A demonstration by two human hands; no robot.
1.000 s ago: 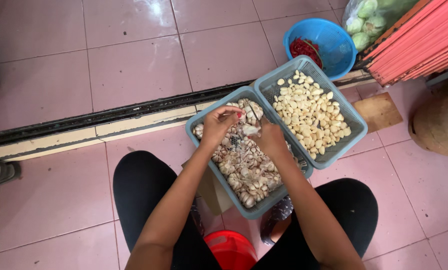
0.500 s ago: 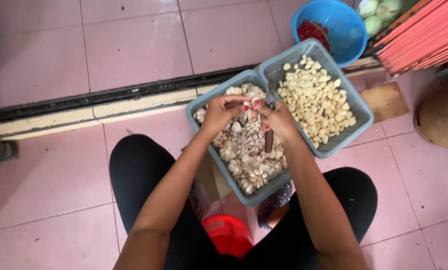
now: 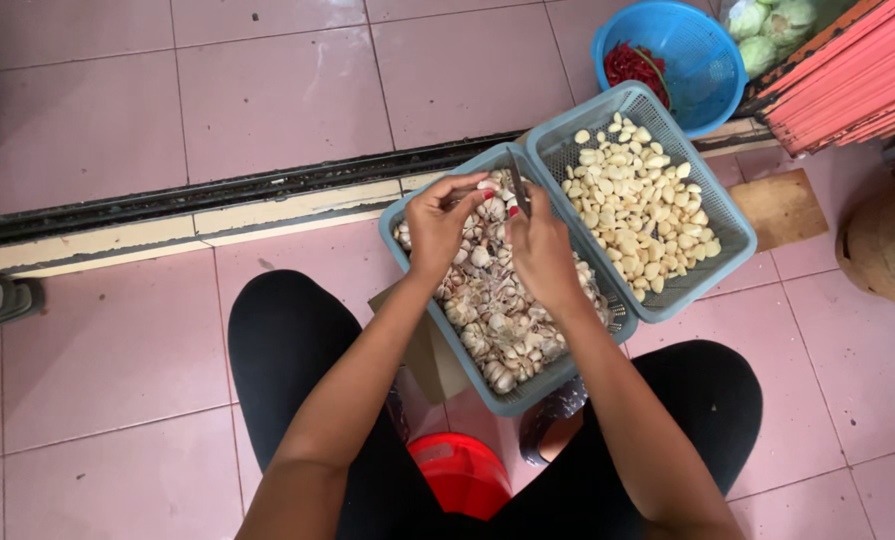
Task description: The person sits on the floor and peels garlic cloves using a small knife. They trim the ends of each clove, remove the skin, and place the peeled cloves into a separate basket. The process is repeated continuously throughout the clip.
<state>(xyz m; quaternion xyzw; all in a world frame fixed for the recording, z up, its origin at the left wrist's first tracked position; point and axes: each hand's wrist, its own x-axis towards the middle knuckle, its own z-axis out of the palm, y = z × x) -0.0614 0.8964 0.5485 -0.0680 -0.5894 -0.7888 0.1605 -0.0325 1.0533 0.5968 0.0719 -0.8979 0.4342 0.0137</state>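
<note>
Nearest the camera, a red plastic stool [image 3: 460, 472] is seen between the black-clad legs of the seated person. Just beyond the knees, a grey-blue rectangular basket [image 3: 516, 395] of unpeeled garlic cloves [image 3: 498, 320] is set on the pink tiled floor [image 3: 98, 340], with a piece of brown cardboard [image 3: 430, 350] tucked under its near left edge. Both hands are held over the far half of this basket. The left hand [image 3: 438, 222] is curled, and something small is pinched in its fingertips; what it is cannot be made out. The right hand [image 3: 540, 250] is closed around a small knife [image 3: 519, 190], whose dark blade points away from the body, close to the left fingertips. Touching the first basket on its right side, a second grey-blue basket [image 3: 713, 205] is filled with peeled garlic cloves [image 3: 638, 215]. A dark floor channel [image 3: 218, 195] is run across the floor behind both baskets. Farther off at the right, a round blue basket [image 3: 703, 60] with red chillies [image 3: 633, 65] is placed, and pale green cabbages [image 3: 773, 20] are seen beside it at the far edge.
</note>
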